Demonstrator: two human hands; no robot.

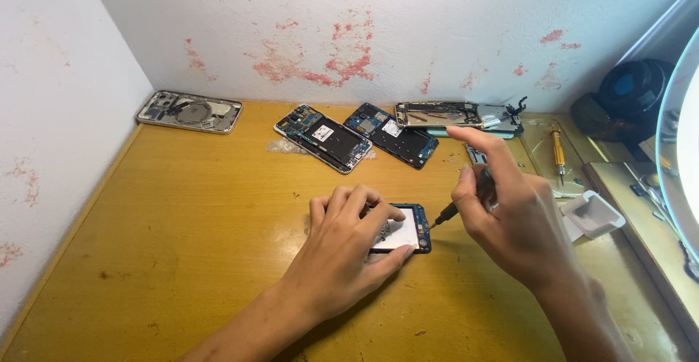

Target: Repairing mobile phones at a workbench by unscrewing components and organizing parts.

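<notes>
— At mid-counter (182, 209), what lies under the left hand (348, 242)?

— An opened phone (408, 229), blue-framed, held flat by spread fingers (382, 213).

— And the right hand (510, 213)?

— Its fingers pinch a screwdriver (459, 203), tip touching the phone's right edge.

— Farther back?

— Four more stripped phones: one far left (189, 111), two side by side (322, 138) (391, 135), one against the wall (459, 116). A yellow screwdriver (558, 152) and white tray (593, 214) sit right.

at the far left of my wooden desk (182, 209), near the wall, lies an opened silver phone frame (189, 111). two dark opened phones (322, 138) (390, 135) lie side by side at the back, with a long stripped frame (457, 115) just right of them. further right i see a yellow-handled screwdriver (558, 151), a small white tray (593, 214) and a round lamp rim (677, 143).
</notes>
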